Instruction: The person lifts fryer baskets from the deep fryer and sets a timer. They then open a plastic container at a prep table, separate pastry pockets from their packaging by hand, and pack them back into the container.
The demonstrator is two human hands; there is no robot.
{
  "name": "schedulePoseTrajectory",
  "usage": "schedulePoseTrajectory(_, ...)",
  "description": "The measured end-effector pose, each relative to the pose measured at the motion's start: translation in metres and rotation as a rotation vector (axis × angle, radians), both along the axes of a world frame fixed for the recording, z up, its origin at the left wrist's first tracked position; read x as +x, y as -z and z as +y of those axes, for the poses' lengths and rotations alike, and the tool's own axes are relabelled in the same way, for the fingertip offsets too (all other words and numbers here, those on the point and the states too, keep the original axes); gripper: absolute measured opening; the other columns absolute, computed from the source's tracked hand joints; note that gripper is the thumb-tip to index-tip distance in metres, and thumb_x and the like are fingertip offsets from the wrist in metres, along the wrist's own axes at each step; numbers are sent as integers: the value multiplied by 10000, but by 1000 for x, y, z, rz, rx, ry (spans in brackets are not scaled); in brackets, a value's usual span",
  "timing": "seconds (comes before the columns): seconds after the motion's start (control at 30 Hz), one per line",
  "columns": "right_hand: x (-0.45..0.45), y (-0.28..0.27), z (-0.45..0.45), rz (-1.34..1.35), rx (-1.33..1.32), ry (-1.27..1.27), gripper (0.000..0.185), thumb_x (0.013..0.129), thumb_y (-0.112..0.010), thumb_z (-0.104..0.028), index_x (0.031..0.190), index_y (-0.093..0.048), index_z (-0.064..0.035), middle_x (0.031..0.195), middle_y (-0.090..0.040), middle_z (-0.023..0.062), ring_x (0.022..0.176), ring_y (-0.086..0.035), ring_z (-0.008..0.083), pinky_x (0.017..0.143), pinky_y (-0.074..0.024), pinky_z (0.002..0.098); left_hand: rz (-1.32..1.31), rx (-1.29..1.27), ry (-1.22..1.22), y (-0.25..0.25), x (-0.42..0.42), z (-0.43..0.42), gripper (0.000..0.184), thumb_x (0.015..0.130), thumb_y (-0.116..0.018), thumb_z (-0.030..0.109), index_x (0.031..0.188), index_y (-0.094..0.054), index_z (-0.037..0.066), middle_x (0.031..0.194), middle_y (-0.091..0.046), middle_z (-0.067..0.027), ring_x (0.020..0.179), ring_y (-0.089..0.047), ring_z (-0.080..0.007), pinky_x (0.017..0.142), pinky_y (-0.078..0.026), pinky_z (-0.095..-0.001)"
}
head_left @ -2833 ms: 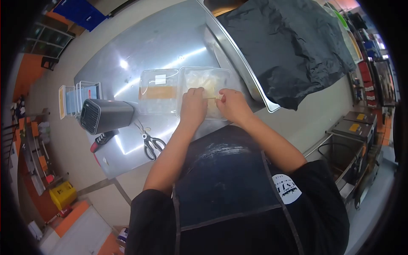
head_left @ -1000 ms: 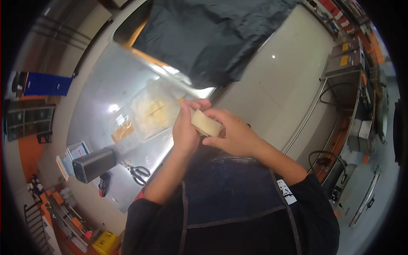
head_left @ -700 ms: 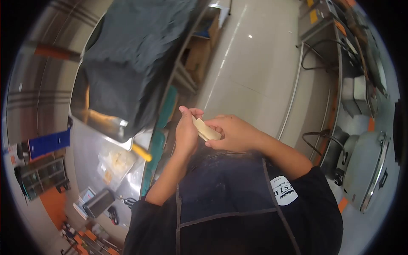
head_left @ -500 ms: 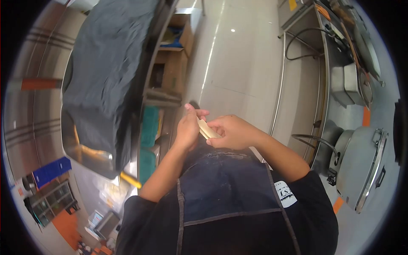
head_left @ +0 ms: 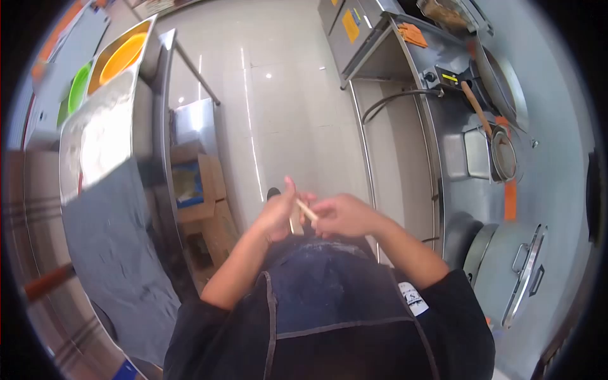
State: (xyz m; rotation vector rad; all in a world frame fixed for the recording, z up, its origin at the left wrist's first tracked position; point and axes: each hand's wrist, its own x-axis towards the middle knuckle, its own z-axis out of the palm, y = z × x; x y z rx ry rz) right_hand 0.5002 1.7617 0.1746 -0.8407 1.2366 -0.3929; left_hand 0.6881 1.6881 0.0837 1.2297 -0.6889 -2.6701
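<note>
Both my hands are in front of my waist, over the dark apron point(head_left: 323, 288), which has whitish smears near its lower edge. Between the fingers of my left hand point(head_left: 277, 215) is a pale yellow, flat dough piece point(head_left: 296, 223), its end pointing down. My left thumb sticks up. The fingers of my right hand point(head_left: 345, 215) pinch another pale strip point(head_left: 307, 210), slanting across to my left hand. Whether the two pale parts are joined is hard to make out.
At left, a table bears a dark cloth point(head_left: 117, 221), a metal tray of white powder point(head_left: 104, 145) and an orange bowl point(head_left: 122, 58). Cardboard boxes point(head_left: 212, 221) lie below. On the right, a steel counter point(head_left: 446, 130) carries strainers point(head_left: 505, 155) and a large lidded pot point(head_left: 506, 272).
My view has swung and moved along the aisle, showing the powder tray and bowls. The pale dough, earlier a folded piece between both hands, now shows as two narrow parts spread apart.
</note>
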Motion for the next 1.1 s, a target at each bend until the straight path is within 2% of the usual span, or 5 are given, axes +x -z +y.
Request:
schedulePoseTrajectory(0.3, -131, 20, -208, -248, -66, 617, 359, 1060, -507, -170, 1367, -529, 15, 1165, -643, 112, 953, -691, 185, 819, -594, 292, 206, 231, -176, -7, -147, -268, 509, 1062, -428, 451, 1159, -612, -13, 902, -649, -84, 746, -639, -177, 639, -566, -326)
schedulePoseTrajectory(0.53, -244, 48, -408, 391, -482, 225, 381, 1001, -533, -213, 1319, -577, -7, 1147, -631, 224, 1059, -653, 335, 929, -516, 427, 195, 279, -432, -18, -289, -432, 409, 1014, -476, 372, 1196, -493, 7, 1022, -566, -87, 1028, -574, -241, 934, -492, -392)
schedulePoseTrajectory(0.83, -364, 27, -633, 407, -663, 273, 399, 946, -657, -210, 1276, -593, 4, 1173, -584, 255, 1082, -618, 409, 950, -497, 449, 262, 154, -467, -47, -411, -655, 457, 1000, -492, 364, 1263, -453, -8, 1277, -549, -174, 1230, -534, -307, 1080, -431, -430)
schedulePoseTrajectory(0.93, -411, 50, -710, 473, -824, 492, 336, 960, -653, -207, 1211, -615, 13, 1133, -638, 199, 1018, -655, 306, 887, -527, 406, 439, 103, -234, -31, -448, -740, 479, 1025, -447, 349, 1339, -456, -12, 1379, -543, -159, 1258, -546, -280, 1096, -424, -403)
schedulePoseTrajectory(1.1, -509, 63, -821, 162, -479, 919, 249, 988, -635, -167, 1169, -629, 4, 1097, -658, 76, 921, -634, 112, 780, -530, 267, 362, 23, 17, -26, -534, -888, 556, 1006, -479, 421, 1450, -417, 91, 1451, -501, -113, 1270, -541, -277, 1067, -451, -427)
